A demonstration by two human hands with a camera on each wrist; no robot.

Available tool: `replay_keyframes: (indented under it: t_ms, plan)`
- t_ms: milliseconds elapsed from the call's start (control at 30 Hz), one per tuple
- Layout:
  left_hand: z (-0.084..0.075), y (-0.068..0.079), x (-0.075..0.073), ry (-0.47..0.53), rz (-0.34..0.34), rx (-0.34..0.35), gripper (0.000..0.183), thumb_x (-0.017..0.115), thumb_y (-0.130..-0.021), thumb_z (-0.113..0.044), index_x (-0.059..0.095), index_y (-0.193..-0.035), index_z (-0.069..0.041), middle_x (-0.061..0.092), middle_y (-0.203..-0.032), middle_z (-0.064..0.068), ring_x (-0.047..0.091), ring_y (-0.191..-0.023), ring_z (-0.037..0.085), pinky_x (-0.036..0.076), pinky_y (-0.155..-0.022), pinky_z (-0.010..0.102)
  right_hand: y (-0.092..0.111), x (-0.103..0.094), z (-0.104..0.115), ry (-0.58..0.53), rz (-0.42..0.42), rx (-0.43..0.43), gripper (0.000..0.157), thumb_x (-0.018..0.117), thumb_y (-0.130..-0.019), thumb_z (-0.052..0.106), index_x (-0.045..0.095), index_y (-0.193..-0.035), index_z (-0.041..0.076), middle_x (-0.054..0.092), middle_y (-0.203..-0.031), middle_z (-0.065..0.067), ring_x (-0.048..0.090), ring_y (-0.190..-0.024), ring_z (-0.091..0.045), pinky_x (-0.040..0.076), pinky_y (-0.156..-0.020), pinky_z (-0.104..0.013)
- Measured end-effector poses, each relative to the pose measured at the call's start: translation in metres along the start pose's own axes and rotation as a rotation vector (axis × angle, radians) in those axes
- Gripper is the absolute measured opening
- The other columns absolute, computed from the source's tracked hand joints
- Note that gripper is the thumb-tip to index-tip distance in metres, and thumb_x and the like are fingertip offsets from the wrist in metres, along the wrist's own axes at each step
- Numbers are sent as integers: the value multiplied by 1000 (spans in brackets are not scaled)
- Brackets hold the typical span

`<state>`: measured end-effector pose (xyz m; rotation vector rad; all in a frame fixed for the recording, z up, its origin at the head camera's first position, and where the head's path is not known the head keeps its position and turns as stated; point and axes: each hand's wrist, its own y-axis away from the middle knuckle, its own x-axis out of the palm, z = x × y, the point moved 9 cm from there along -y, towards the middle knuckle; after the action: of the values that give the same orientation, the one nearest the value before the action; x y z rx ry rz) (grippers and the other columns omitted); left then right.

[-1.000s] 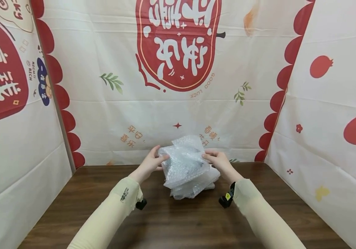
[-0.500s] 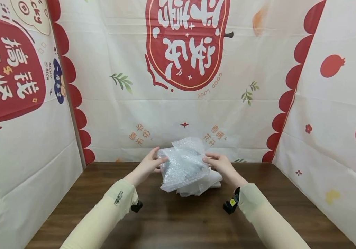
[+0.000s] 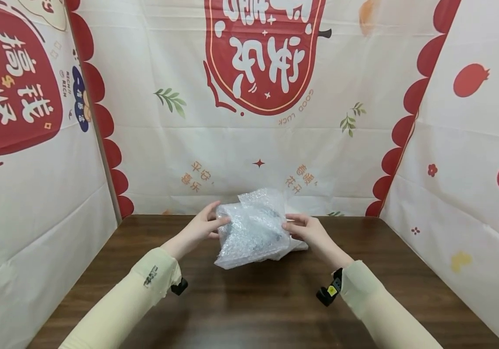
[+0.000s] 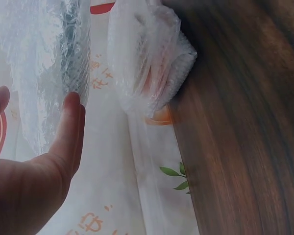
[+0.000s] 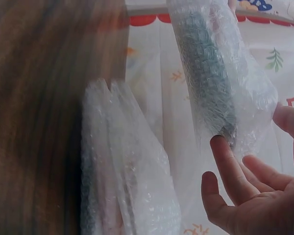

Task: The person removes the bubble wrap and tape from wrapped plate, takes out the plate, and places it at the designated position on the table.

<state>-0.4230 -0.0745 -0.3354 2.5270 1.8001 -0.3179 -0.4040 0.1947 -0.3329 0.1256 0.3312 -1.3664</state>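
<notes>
Both hands hold a bubble-wrapped package (image 3: 253, 232) up over the table, one at each side. The clear wrap is wrinkled, and a dark greenish shape (image 5: 206, 68) shows through it in the right wrist view. My left hand (image 3: 194, 230) grips the left edge, thumb in front and fingers behind. At the right edge, my right hand (image 3: 314, 235) pinches it with the thumb on the near face. A second piece in bubble wrap (image 4: 152, 58) rests on the table below and behind, mostly hidden in the head view; something pinkish shows inside it.
The dark wooden table (image 3: 240, 305) ends at the back against a printed white cloth (image 3: 122, 160). Similar cloth walls (image 3: 450, 145) stand at left and right. A black wrist camera (image 3: 329, 291) hangs below the right wrist.
The held package has risen off the other bubble-wrapped piece and come slightly left and nearer, now covering more of that piece in the head view. Both hands keep their hold.
</notes>
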Motion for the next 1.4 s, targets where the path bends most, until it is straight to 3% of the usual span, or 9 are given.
replay_keyframes:
  t_ms: [267, 600, 867, 1100, 1400]
  plan:
    - [1, 14, 1, -31, 42, -5, 78, 66, -94, -25, 19, -155, -13, 33, -146, 27, 51, -122, 35, 53, -88, 42, 22, 8, 2, 19, 3, -26, 59, 69, -91, 23, 47, -138, -5, 61, -121, -22, 64, -103, -24, 49, -94, -47]
    - [10, 30, 10, -74, 120, -21, 77, 66, -93, -31, 22, -154, -16, 48, -132, 19, 59, -106, 25, 53, -86, 41, 57, 15, -8, 110, -24, -39, 50, 72, -89, 21, 57, -129, -4, 67, -113, -16, 62, -105, -24, 53, -84, -37]
    - [18, 41, 16, -110, 158, -15, 75, 65, -94, -32, 24, -153, -13, 51, -127, 19, 58, -105, 24, 54, -84, 40, 84, 27, -12, 40, 33, -52, 50, 73, -87, 18, 57, -127, -7, 67, -112, -16, 62, -104, -20, 52, -83, -29]
    - [26, 51, 24, -99, 197, -19, 72, 67, -92, -36, 30, -152, -19, 48, -133, 16, 58, -107, 24, 53, -81, 39, 107, 34, -17, -7, 92, -68, 48, 69, -91, 15, 53, -127, -12, 66, -112, -19, 66, -97, -16, 53, -85, -29]
    - [37, 65, 36, -37, 262, -41, 66, 66, -93, -32, 34, -149, -18, 47, -130, 16, 55, -101, 22, 51, -76, 35, 132, 42, -25, -52, 174, -73, 47, 62, -94, 12, 49, -128, -17, 64, -113, -23, 69, -95, -27, 51, -85, -24]
